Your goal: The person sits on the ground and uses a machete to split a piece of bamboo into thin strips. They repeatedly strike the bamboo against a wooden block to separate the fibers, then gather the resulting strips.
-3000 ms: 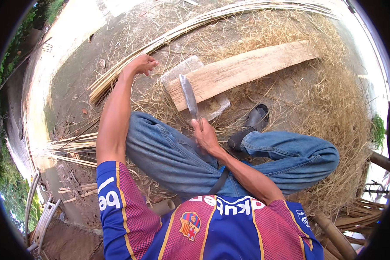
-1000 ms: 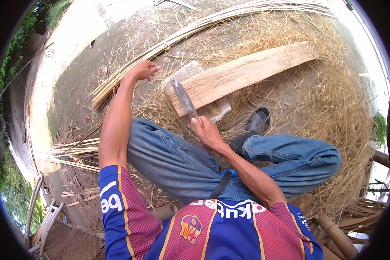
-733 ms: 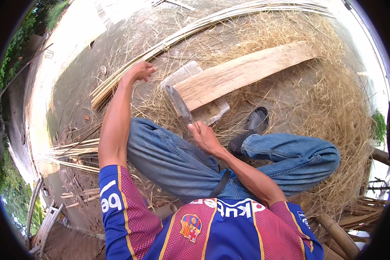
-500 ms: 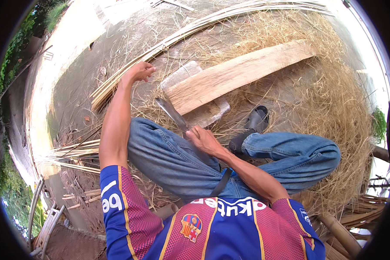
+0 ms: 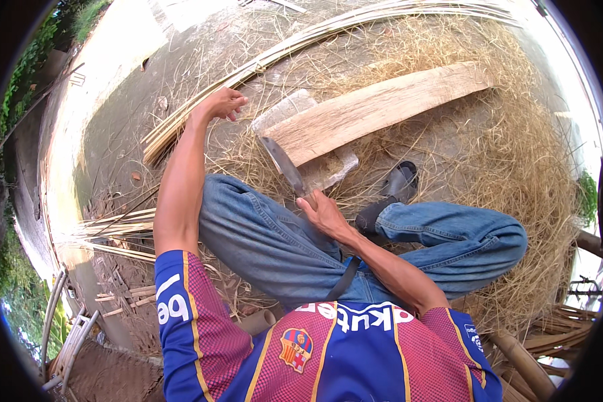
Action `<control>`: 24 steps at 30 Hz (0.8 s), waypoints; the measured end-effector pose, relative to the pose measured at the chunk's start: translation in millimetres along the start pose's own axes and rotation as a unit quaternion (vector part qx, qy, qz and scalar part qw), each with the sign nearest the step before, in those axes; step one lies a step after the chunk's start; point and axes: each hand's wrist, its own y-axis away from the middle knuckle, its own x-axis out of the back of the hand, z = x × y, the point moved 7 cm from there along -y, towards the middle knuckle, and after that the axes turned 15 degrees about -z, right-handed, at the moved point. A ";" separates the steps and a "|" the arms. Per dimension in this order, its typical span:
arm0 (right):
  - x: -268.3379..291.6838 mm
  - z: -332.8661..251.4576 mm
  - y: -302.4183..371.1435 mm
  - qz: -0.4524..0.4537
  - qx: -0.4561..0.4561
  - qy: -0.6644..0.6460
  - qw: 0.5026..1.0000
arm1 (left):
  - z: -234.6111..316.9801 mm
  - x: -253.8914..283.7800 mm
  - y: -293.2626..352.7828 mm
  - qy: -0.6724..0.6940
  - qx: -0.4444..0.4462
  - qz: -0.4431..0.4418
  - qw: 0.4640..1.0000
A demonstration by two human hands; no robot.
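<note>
My right hand (image 5: 328, 216) is wrapped round the handle of a long-bladed knife (image 5: 285, 165), held above my left thigh. Its blade slants up and left, and the tip lies in front of the near left end of a pale wooden board (image 5: 375, 110). My left hand (image 5: 220, 105) is stretched forward, its fingers loosely bent and apart, with nothing visible in them. It hovers over or beside a long bundle of thin split bamboo strips (image 5: 174, 134); whether it touches them I cannot tell. The board rests on a pale block (image 5: 285, 110).
Loose straw-like shavings (image 5: 489, 174) cover the ground, thickest on the right. More strips (image 5: 124, 226) lie left of my knee. My legs in jeans (image 5: 268, 241) are bent before me, a dark shoe (image 5: 400, 182) near the board. A bamboo pole (image 5: 526, 365) is at lower right.
My right hand and the knife have shifted slightly up and right, nearer the board's end. My left hand has moved a little up and right, its fingers still loosely bent.
</note>
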 end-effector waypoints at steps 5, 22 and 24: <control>-3.1 4.4 3.8 0.066 -0.010 -0.091 0.994 | -5.5 1.1 2.9 -0.008 0.019 -0.008 1.000; -15.7 11.6 4.1 0.049 -0.049 -0.144 0.987 | -1.6 2.3 1.3 0.008 0.008 -0.014 1.000; -1.7 -0.5 10.5 0.036 -0.111 -0.214 0.970 | -1.3 -0.9 1.1 0.017 0.001 -0.015 1.000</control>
